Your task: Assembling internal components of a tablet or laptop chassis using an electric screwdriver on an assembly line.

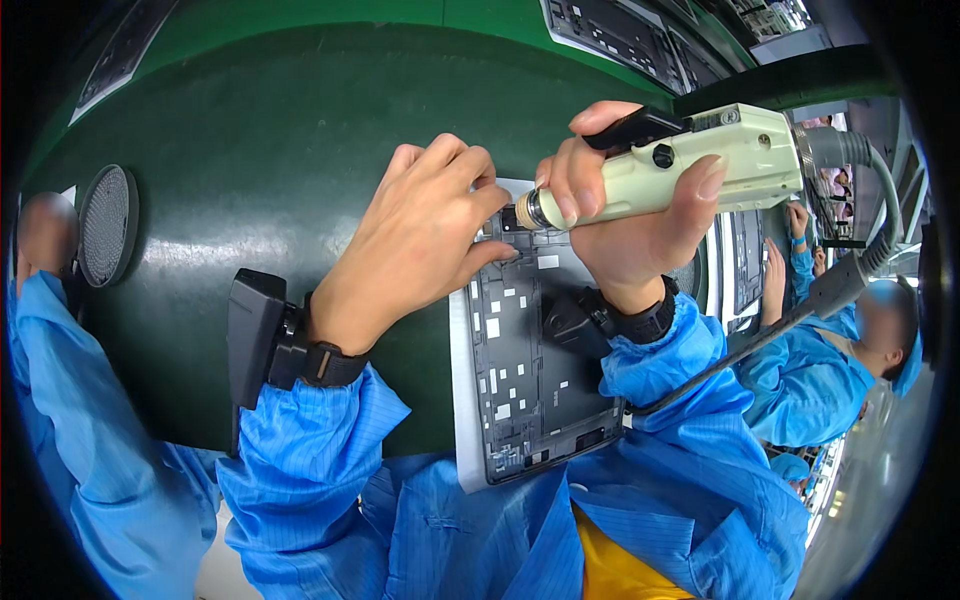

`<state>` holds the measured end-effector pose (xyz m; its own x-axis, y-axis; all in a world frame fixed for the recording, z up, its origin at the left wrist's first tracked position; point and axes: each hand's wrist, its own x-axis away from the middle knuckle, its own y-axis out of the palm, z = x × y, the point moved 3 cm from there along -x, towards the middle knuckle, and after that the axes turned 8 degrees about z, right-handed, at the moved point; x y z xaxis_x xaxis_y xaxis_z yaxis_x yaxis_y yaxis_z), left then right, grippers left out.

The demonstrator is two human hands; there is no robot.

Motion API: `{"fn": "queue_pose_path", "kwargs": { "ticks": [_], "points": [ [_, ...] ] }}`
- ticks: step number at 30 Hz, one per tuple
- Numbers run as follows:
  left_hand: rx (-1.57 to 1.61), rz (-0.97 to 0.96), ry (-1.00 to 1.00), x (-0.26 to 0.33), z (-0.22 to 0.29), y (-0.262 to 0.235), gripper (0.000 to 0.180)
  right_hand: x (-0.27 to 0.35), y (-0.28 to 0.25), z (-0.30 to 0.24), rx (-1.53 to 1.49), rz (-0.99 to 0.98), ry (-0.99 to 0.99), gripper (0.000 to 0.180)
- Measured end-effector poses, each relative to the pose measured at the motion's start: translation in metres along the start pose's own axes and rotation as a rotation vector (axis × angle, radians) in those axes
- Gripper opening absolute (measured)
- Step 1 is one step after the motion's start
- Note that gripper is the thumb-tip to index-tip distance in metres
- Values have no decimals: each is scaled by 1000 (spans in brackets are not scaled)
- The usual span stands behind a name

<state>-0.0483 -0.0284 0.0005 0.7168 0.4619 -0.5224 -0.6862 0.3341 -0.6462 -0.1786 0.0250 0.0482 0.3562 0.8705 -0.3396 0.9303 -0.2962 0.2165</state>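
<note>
My right hand (630, 245) is wrapped round a pale-green electric screwdriver (735, 165) with a black lever, held nearly level. Its brass-coloured nose points left, at the far end of a flat dark device housing (525, 345) dotted with small white patches. Beside that nose, the fingers of my left hand (425, 230) are bent, thumb and fingertips drawn together over the housing's far left corner. Anything between those fingertips is hidden, as is the driver's bit. Under the housing lies a white sheet (463, 400).
A grey cable (885, 205) runs from the screwdriver past my right forearm. Another housing (615, 35) lies beyond the green table (250, 120). A round mesh-faced object (108, 225) stands at left. Co-workers in blue sit on both sides; one hand (773, 280) is at right.
</note>
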Motion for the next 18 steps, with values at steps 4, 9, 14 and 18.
{"fn": "queue_pose_path", "kwargs": {
  "ticks": [4, 9, 14, 18],
  "points": [
    [-6, 16, 10, 1, -2, 0, 34, 2, 8, 5, -71, -63, 28, 60],
    [-26, 3, 21, 2, -2, -3, 37, 4, 14, 7, 207, -26, 50, 65],
    [-52, 5, 72, -4, 8, 2, 32, 5, 1, 6, 82, 31, 39, 63],
    [-59, -13, 91, 1, 13, -1, 31, 14, -22, -21, -8, 135, 24, 73]
  ]
}}
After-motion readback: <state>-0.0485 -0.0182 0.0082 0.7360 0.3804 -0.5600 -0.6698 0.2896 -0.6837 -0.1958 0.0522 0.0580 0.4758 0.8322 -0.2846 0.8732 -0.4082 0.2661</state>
